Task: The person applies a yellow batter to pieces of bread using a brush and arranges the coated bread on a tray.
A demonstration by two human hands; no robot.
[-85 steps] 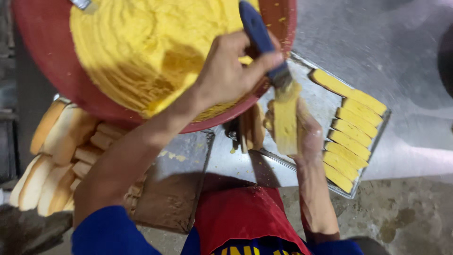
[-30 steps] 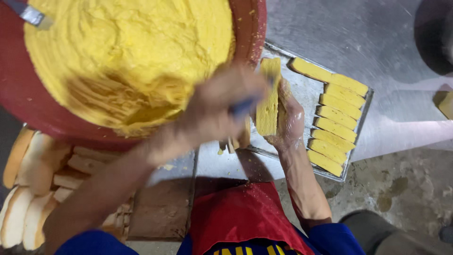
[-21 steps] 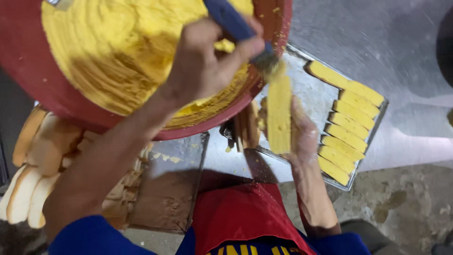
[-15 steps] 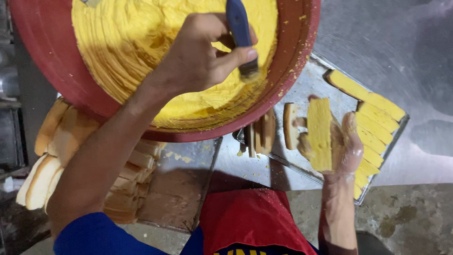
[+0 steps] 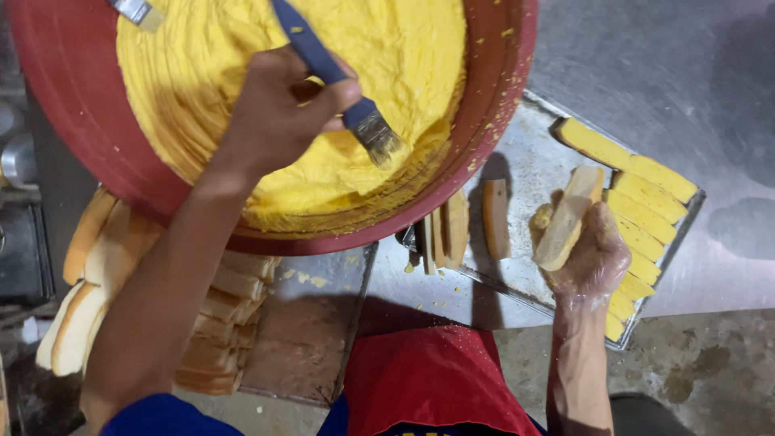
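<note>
Now, at the far left, plain bread slices [image 5: 89, 266] lie stacked on a dark tray [image 5: 307, 339], partly under the big red basin [image 5: 73, 121] of yellow butter spread [image 5: 242, 97]. A second brush's metal ferrule [image 5: 133, 10] pokes into the basin at the top edge.

The left hand [image 5: 274, 113] is closed around the blue handle of the pastry brush [image 5: 339, 89], and its bristles press into the spread near the basin's near wall. Half a second ago the brush was lifted just over the spread; a little before that it was stroking a slice held up beside the basin. So the brush is back for a reload.

Further right, a few uncoated slices [image 5: 452, 230] stand on edge on the steel tray [image 5: 517, 137]. The right hand [image 5: 585, 246], in a thin clear glove, grips one bread slice [image 5: 569, 214] tilted over that tray. This slice shows a pale face, whereas the one held moments ago was yellow all over, so a fresh piece appears to be in hand. Along the tray's right side, coated yellow slices [image 5: 638, 202] lie in a row, touching one another.
</note>
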